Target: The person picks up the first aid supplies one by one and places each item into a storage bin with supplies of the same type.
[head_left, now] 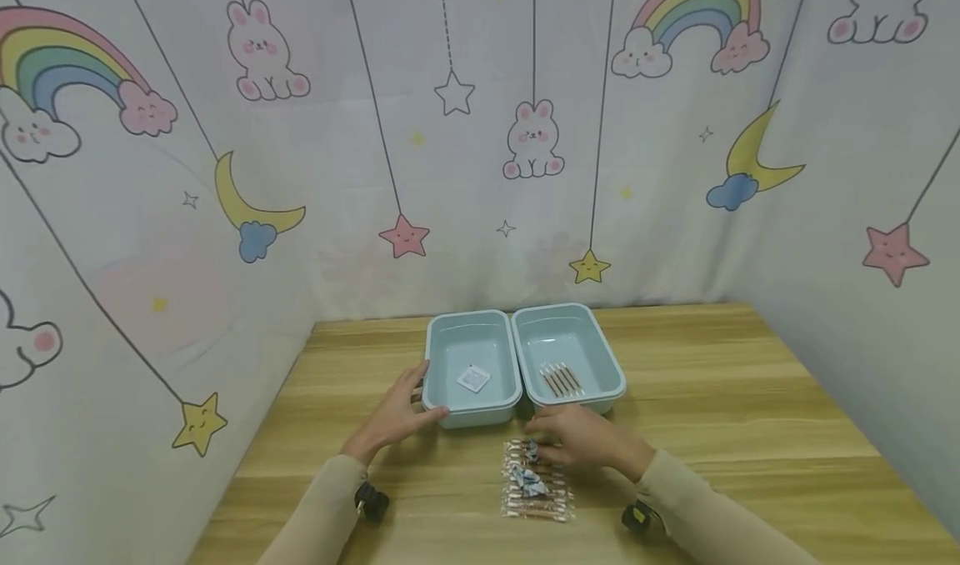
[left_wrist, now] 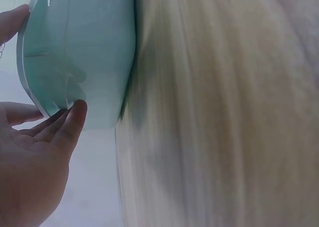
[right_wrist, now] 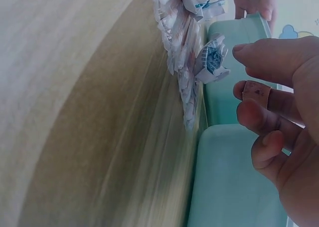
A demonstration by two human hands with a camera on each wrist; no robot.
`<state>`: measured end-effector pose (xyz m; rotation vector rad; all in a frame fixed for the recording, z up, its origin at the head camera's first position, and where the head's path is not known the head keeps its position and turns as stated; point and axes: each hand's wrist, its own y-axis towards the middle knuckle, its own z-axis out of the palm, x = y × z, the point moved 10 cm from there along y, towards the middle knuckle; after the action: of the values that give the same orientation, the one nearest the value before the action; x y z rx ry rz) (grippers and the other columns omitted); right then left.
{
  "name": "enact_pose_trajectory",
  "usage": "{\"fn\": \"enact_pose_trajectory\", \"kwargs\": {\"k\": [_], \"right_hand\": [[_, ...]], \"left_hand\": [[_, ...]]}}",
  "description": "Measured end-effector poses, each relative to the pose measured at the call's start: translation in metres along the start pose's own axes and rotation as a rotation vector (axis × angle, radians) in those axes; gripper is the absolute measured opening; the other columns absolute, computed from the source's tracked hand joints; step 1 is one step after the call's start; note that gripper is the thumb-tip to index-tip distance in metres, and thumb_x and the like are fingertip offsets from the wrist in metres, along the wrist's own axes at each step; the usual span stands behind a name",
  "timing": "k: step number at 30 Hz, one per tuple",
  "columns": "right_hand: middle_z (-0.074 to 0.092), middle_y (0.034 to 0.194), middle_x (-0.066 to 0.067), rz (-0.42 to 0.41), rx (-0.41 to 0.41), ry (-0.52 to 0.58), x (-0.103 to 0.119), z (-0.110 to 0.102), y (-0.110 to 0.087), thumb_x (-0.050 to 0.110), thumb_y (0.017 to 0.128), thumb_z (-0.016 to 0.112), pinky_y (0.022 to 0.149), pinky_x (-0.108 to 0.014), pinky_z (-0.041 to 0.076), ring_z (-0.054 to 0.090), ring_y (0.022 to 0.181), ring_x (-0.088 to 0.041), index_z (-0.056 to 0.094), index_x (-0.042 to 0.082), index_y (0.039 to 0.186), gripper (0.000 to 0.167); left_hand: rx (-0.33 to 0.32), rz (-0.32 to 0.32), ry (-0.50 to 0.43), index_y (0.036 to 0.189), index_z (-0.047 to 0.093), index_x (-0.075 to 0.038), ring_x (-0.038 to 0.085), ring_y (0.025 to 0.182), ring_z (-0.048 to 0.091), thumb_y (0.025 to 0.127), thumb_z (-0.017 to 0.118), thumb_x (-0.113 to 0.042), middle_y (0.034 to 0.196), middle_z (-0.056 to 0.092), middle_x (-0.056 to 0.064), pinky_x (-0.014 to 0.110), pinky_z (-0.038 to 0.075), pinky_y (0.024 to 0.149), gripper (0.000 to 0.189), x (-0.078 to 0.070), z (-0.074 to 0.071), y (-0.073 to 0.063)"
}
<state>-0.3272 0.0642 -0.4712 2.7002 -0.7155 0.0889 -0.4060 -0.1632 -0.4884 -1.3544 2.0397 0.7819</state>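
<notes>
My left hand grips the near left corner of the left pale blue basin, thumb at the front rim and fingers against its left side. A small square white packet lies inside. My right hand hovers low over a row of clear-wrapped cotton swabs, its fingers loosely bent with nothing between them. Crumpled white-and-blue pieces lie on the swabs; in the right wrist view, one piece is just off my thumb tip. A tan strip wraps one finger.
The right pale blue basin stands against the left one and holds several brown-stemmed swabs. Both basins are on a wood-grain table. A white curtain printed with rabbits, stars and rainbows hangs behind and along both sides.
</notes>
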Motion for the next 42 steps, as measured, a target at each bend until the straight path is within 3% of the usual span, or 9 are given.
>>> {"fn": "enact_pose_trajectory", "kwargs": {"k": [7, 23, 31, 42], "right_hand": [[0.068, 0.093, 0.005, -0.056, -0.049, -0.01, 0.003, 0.0, 0.0, 0.022, 0.078, 0.079, 0.073, -0.019, 0.054, 0.062, 0.081, -0.005, 0.073, 0.014, 0.104, 0.028], [0.068, 0.093, 0.003, 0.013, 0.035, 0.055, -0.003, 0.009, 0.0, 0.021, 0.081, 0.077, 0.072, -0.02, 0.054, 0.062, 0.081, -0.006, 0.073, 0.013, 0.104, 0.024], [0.068, 0.092, 0.005, 0.017, 0.038, 0.05, -0.005, 0.01, -0.001, 0.021, 0.081, 0.078, 0.072, -0.021, 0.054, 0.061, 0.081, -0.004, 0.073, 0.014, 0.102, 0.023], [0.068, 0.093, 0.005, 0.032, 0.056, 0.05, -0.007, 0.014, -0.002, 0.022, 0.082, 0.077, 0.075, -0.021, 0.055, 0.062, 0.082, -0.005, 0.073, 0.015, 0.101, 0.021]], "left_hand": [[0.018, -0.022, -0.016, 0.153, 0.024, -0.002, 0.043, 0.124, 0.052, 0.081, 0.078, -0.037, 0.149, 0.035, 0.025, 0.052, 0.047, 0.103, 0.096, 0.004, 0.002, 0.0], [0.037, -0.045, 0.029, 0.154, 0.024, -0.004, 0.04, 0.128, 0.051, 0.082, 0.077, -0.04, 0.151, 0.034, 0.022, 0.051, 0.044, 0.107, 0.097, 0.004, 0.001, 0.001], [0.033, -0.045, 0.042, 0.154, 0.025, -0.007, 0.039, 0.128, 0.051, 0.08, 0.076, -0.049, 0.152, 0.034, 0.021, 0.052, 0.044, 0.106, 0.1, 0.004, 0.0, 0.002], [0.024, -0.031, 0.011, 0.154, 0.025, -0.004, 0.041, 0.127, 0.051, 0.08, 0.077, -0.048, 0.152, 0.034, 0.022, 0.052, 0.045, 0.105, 0.1, 0.004, 0.001, 0.002]]}}
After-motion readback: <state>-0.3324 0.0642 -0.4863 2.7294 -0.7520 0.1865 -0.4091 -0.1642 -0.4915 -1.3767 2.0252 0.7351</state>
